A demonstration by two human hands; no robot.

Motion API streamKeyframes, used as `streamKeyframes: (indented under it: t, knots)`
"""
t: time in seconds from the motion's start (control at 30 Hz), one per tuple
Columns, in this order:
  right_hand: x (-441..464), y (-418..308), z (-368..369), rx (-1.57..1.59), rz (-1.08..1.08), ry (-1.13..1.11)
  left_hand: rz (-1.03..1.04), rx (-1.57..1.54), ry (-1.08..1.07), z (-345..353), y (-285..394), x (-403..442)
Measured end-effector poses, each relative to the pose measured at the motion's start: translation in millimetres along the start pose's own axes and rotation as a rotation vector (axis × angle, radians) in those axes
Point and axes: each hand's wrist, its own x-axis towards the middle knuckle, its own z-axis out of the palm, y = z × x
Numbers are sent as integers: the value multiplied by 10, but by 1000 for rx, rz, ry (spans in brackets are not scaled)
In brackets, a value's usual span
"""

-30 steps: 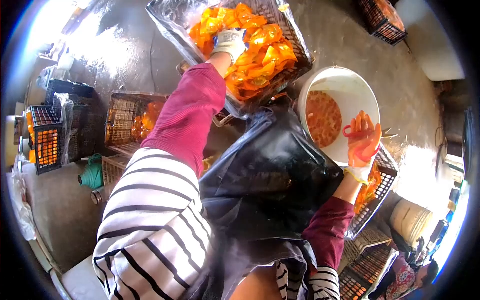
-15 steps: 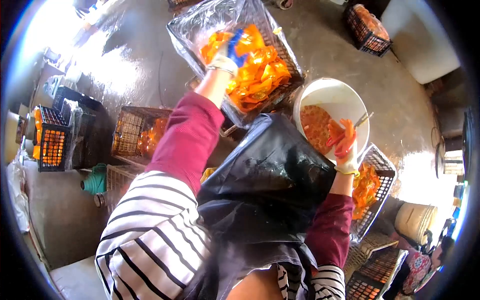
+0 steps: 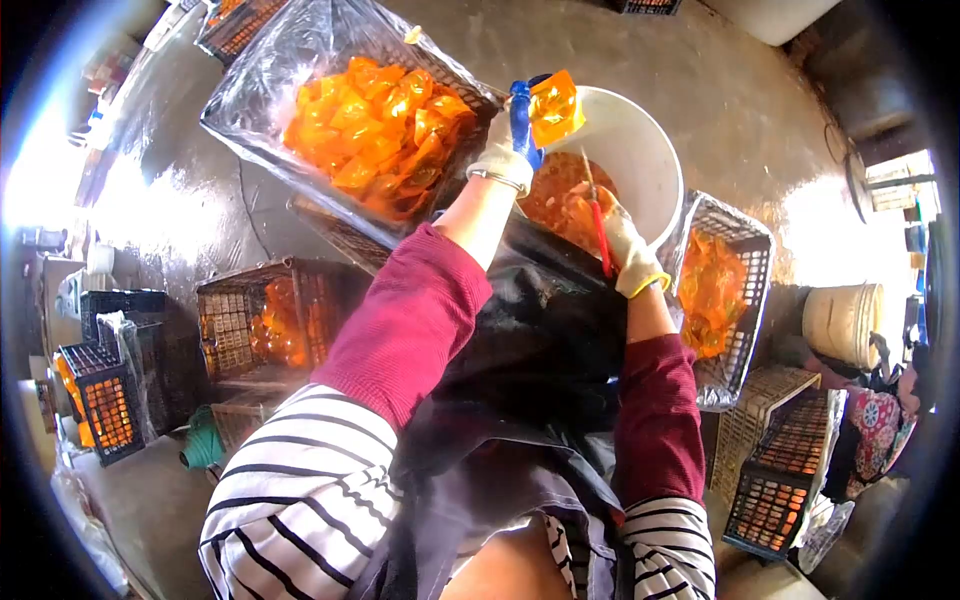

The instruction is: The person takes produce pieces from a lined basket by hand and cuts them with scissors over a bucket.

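Observation:
My left hand (image 3: 517,135), in a white glove with a blue coated palm, grips a shiny orange translucent packet (image 3: 556,108) above the left part of a white bucket (image 3: 645,150). Reddish-orange wet contents (image 3: 548,190) lie inside the bucket. My right hand (image 3: 622,240), gloved in white with orange-stained fingers, is closed around a red-handled tool with a slim metal blade (image 3: 588,168). It is at the bucket's near side, the blade pointing up over the contents. Whether the tool is a knife or scissors I cannot tell. A plastic-lined crate (image 3: 240,110) holds many similar orange packets (image 3: 375,135) to the left.
Right of the bucket stands another lined crate (image 3: 752,290) with orange packets (image 3: 712,290). A brown crate (image 3: 225,335) lies at left. More crates (image 3: 768,510) and a cream bucket (image 3: 845,325) are at lower right. A black apron (image 3: 545,330) covers my front.
My left hand has moved from the packets in the lined crate to above the bucket, now holding one packet. My right hand has turned its blade inward. The view has shifted rightward.

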Motion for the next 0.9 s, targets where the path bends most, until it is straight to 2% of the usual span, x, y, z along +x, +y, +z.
streamKeyframes:
  t: [0.07, 0.1, 0.13, 0.17, 0.23, 0.27, 0.37, 0.43, 0.47, 0.5, 0.6, 0.67, 0.7, 0.77, 0.8, 0.87, 0.9]
  knots:
    - [190, 73, 12, 57, 12, -10, 55, -18, -64, 28, -120, 67]
    - [246, 113, 33, 83, 17, -16, 55, 167, 39, 308, 145, -243]
    - [209, -37, 128, 156, 58, 42, 6, 213, 40, 226, 62, -157]
    - [136, -231, 188, 29, 100, 81, -43, 259, 39, 121, -37, -47]
    - [2, -530, 248, -233, 177, 158, -43, 124, -30, 35, -130, 45]
    - [38, -494, 230, -217, 217, 149, -35, 54, -66, 25, -144, 69]
    - [0, -387, 228, 87, 78, 232, -39, 159, -64, 37, -60, -16]
    - [209, -1, 22, -112, -47, 266, -20, 771, -106, -103, -111, 91]
    - [239, 5, 14, -211, -110, 286, 64, 601, -147, -11, -85, -49]
    - [229, 20, 6, -142, -92, 258, 149, 429, -191, 77, -46, -187]
    - [46, -263, 222, 16, -61, 191, 22, 510, -140, 27, -44, -228]
    - [18, -336, 232, -208, 32, 247, -12, 569, -105, 63, 6, -250]
    - [17, -359, 230, -321, 80, 273, 1, 503, -101, 49, -24, -237]
    - [49, -257, 196, -297, 46, 307, 22, 371, -91, 14, -95, -221]
    - [69, -203, 178, -283, 31, 324, -17, 535, -95, -16, -120, -190]
    - [142, -170, 137, -469, -74, 377, -100, 862, -103, -30, -121, -143]
    - [169, -151, 126, -561, -126, 402, -24, 846, -95, -154, -327, -4]
